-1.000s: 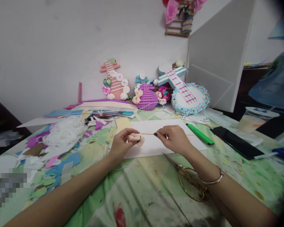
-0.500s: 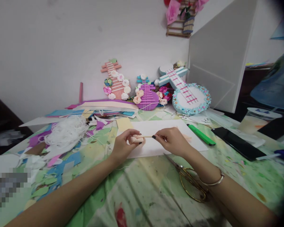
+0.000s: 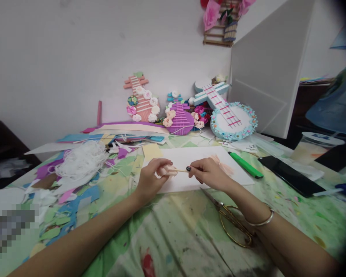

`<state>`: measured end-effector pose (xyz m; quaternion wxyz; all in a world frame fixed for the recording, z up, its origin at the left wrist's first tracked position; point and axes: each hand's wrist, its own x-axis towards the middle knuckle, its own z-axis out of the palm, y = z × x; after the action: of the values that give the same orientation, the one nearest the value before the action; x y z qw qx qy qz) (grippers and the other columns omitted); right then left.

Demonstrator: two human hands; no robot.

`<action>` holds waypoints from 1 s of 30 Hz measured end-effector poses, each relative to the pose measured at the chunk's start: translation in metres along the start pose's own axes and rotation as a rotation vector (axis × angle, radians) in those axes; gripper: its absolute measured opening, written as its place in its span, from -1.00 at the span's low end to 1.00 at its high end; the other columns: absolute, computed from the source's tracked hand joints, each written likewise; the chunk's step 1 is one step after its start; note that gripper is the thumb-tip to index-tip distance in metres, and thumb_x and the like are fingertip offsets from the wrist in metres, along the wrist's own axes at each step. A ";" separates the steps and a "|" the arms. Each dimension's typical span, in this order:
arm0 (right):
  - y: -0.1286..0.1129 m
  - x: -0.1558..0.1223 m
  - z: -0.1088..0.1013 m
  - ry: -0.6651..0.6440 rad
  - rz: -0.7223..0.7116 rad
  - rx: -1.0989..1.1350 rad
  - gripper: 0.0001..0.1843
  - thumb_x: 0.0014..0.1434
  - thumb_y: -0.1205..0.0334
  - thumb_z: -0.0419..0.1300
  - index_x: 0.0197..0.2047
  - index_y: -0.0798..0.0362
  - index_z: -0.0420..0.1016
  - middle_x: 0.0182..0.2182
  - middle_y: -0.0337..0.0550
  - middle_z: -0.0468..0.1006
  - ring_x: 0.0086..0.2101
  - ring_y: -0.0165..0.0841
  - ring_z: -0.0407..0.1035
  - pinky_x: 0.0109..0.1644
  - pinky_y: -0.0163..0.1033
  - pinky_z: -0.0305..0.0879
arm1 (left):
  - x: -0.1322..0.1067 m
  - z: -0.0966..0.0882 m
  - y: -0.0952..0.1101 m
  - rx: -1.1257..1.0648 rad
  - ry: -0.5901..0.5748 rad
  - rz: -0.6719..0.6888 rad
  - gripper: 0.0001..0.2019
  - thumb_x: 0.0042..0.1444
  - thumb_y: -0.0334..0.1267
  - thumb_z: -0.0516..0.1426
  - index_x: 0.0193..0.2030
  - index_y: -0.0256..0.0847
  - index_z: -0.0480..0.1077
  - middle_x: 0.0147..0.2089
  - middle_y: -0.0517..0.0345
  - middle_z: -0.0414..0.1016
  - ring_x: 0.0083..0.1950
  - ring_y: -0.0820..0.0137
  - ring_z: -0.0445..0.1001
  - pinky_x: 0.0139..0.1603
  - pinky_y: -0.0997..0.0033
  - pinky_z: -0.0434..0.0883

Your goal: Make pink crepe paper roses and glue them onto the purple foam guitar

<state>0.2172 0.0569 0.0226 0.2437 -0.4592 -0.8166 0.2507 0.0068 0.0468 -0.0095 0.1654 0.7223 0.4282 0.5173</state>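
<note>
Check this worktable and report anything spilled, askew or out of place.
A red stain, perhaps paint, marks the green tablecloth at the picture's bottom; wet or dry, I cannot tell. At the left, white string lies in an untidy tangle among paper scraps. The pale piece in the left hand is too small to judge.

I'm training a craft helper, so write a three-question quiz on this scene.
1. True or false: the gold-handled metal scissors lie unheld on the green patterned cloth.
2. Which hand pinches the thin tan stick, and which grips the pale pink rolled piece?
3. Fill in the colour: the slim, bright ____ tool lies left of the flat black phone.

Key: 1 true; 2 right hand, left hand; 3 green.
</note>
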 end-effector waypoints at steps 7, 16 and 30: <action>0.001 0.000 0.002 0.059 -0.012 -0.095 -0.67 0.19 0.24 -0.03 -0.50 0.10 0.47 -0.68 -0.29 0.36 -0.62 -0.51 0.19 -0.48 -0.37 -0.01 | -0.002 0.000 -0.002 0.118 0.045 0.114 -0.71 -0.07 -0.46 0.15 -0.18 -0.12 0.46 -0.20 0.07 0.52 -0.11 0.24 0.42 -0.04 0.29 0.33; 0.003 -0.001 0.004 0.063 -0.068 -0.072 -0.78 0.19 0.15 0.05 -0.34 0.07 0.44 -0.64 -0.32 0.40 -0.59 -0.50 0.23 -0.47 -0.40 -0.02 | -0.005 0.001 -0.004 0.067 0.031 0.024 -0.68 -0.07 -0.40 0.18 -0.12 -0.12 0.37 -0.11 0.09 0.53 -0.07 0.27 0.49 -0.01 0.33 0.35; 0.004 0.001 0.001 0.015 -0.017 0.007 -0.77 0.13 0.33 -0.03 -0.44 0.09 0.42 -0.66 -0.31 0.43 -0.61 -0.49 0.24 -0.47 -0.41 0.07 | -0.002 0.002 -0.010 -0.021 0.039 -0.041 -0.74 -0.09 -0.22 0.26 -0.32 -0.17 0.26 -0.26 0.12 0.52 -0.18 0.34 0.52 -0.22 0.46 0.38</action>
<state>0.2181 0.0598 0.0193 0.2536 -0.4532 -0.8179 0.2477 0.0040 0.0513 -0.0186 0.1751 0.7014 0.4407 0.5322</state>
